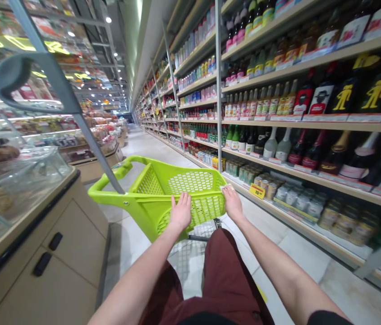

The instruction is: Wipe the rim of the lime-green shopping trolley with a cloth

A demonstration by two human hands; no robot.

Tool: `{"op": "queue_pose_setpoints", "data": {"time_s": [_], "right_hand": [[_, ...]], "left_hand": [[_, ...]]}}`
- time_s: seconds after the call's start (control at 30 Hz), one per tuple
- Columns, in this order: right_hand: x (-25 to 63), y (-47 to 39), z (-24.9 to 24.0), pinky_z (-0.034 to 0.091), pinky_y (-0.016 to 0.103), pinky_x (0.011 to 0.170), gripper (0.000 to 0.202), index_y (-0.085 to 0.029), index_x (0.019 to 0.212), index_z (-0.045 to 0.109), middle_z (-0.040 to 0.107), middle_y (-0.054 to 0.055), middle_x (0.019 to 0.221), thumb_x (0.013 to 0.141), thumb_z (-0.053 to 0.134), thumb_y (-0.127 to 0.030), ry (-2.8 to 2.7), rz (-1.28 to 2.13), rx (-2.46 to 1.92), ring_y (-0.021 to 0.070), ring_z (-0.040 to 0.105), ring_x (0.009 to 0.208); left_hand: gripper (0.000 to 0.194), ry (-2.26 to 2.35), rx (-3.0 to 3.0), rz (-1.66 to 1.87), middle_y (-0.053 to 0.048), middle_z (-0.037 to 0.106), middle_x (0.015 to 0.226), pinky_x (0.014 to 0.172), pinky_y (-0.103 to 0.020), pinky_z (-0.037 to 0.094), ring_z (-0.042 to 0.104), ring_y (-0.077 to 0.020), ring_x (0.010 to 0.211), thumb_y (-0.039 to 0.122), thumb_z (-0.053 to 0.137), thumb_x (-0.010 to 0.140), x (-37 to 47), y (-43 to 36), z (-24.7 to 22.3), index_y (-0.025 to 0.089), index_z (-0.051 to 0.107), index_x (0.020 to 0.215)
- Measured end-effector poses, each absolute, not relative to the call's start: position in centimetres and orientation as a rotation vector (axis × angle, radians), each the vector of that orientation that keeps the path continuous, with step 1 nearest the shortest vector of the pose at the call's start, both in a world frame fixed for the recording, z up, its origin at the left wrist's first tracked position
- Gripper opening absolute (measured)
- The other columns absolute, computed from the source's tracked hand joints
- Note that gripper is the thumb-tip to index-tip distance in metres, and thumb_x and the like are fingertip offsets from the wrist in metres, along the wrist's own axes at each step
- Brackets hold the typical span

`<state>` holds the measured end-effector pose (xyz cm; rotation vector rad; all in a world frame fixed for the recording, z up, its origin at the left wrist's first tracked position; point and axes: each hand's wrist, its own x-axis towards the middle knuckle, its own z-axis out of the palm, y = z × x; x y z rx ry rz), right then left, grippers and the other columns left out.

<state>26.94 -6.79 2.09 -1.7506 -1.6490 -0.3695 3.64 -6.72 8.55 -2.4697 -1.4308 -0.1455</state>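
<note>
A lime-green plastic shopping cart [210, 203] stands crosswise in front of me, and its perforated basket looks bare inside where it shows. My left hand [181, 212] rests on the near rim, fingers stretched over the edge and holding nothing. At the basket's right corner, my right hand [233, 204] is closed with a small white cloth or tissue [223, 187] between its fingers, against the rim. The cart's grey post with a looped handle [34, 83] rises at the left.
Shelves of bottles [278, 119] and cans line the right side, with a yellow price tag [257, 191] low down. On the left is a counter [41, 253] with glass-fronted bakery goods. A tiled floor [146, 144] runs down the aisle between them.
</note>
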Motion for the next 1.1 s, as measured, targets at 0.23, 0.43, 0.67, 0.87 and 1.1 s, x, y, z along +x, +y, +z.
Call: {"op": "queue_pose_setpoints", "data": {"time_s": [0.23, 0.43, 0.67, 0.87, 1.1], "right_hand": [[24.3, -6.4, 2.1, 0.034, 0.039, 0.099, 0.052, -0.011, 0.117, 0.051, 0.048, 0.012, 0.123, 0.069, 0.033, 0.001, -1.647, -0.369, -1.514, 0.0196, 0.035, 0.121], [12.3, -5.1, 5.6, 0.027, 0.039, 0.105, 0.05, -0.014, 0.123, 0.046, 0.039, 0.008, 0.133, 0.077, 0.032, -0.002, -1.872, -0.36, -1.126, 0.0171, 0.022, 0.129], [8.4, -5.6, -1.0, 0.032, 0.043, 0.101, 0.038, -0.017, 0.118, 0.051, 0.049, 0.007, 0.125, 0.083, 0.039, -0.008, -2.139, -0.363, -1.067, 0.018, 0.031, 0.125], [7.9, -6.7, 0.6, 0.037, 0.04, 0.099, 0.038, -0.015, 0.119, 0.051, 0.05, 0.008, 0.124, 0.084, 0.036, -0.008, -2.168, -0.352, -0.974, 0.0183, 0.031, 0.125], [2.6, -4.8, 8.0, 0.026, 0.04, 0.106, 0.039, -0.017, 0.123, 0.046, 0.042, 0.005, 0.131, 0.086, 0.035, -0.011, -2.113, -0.347, -0.844, 0.0176, 0.018, 0.13]], "left_hand": [[0.063, -1.36, -2.486, -0.243, -0.009, 0.018, 0.143, 0.106, -0.053, 0.004, 0.01, -0.022, 0.133, 0.018, 0.04, 0.07, 2.5, -8.3, 6.9, 0.012, 0.029, 0.132], [0.064, -1.485, -2.291, -0.305, -0.01, 0.018, 0.143, 0.106, -0.053, 0.009, 0.012, -0.0232, 0.132, 0.016, 0.039, 0.069, -4.6, -9.6, 6.3, 0.011, 0.029, 0.132], [0.064, -1.566, -2.213, -0.344, -0.01, 0.018, 0.143, 0.106, -0.051, 0.009, 0.011, -0.0215, 0.133, 0.014, 0.037, 0.069, -8.7, -10.3, 5.4, 0.009, 0.027, 0.132], [0.065, -1.642, -2.224, -0.399, -0.01, 0.018, 0.143, 0.106, -0.051, 0.01, 0.014, -0.0218, 0.132, 0.013, 0.038, 0.068, -9.3, -10.2, 3.5, 0.008, 0.027, 0.132], [0.063, -1.752, -2.008, -0.53, -0.014, 0.018, 0.142, 0.104, -0.054, 0.011, 0.01, -0.0243, 0.133, 0.017, 0.037, 0.072, -11.1, -9.4, 5.3, 0.007, 0.024, 0.133]]}}
